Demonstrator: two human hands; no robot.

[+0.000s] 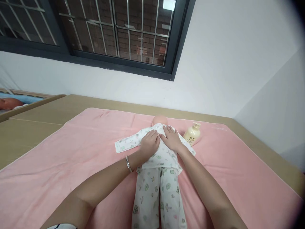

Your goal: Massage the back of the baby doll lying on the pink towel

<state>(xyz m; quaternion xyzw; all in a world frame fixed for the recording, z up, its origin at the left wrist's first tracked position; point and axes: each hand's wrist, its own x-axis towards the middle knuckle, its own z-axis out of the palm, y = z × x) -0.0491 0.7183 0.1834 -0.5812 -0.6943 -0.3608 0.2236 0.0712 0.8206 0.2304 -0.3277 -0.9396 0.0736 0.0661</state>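
Note:
A baby doll (160,120) lies on a pink towel (71,152), its head toward the wall. It wears a white printed top (166,156) and matching trousers (154,197). My left hand (149,143) lies flat on the doll's upper body, fingers stretched out; a silver bangle (128,163) is on that wrist. My right hand (172,137) rests flat beside it on the doll's chest, fingers spread. The two hands touch at the middle. One sleeve of the top (126,143) stretches out to the left.
A cream pump bottle (193,134) lies on the towel just right of the doll. The towel covers a tan table (35,117) set against a white wall under a barred window (114,28). Another doll (9,103) lies in a cot at far left.

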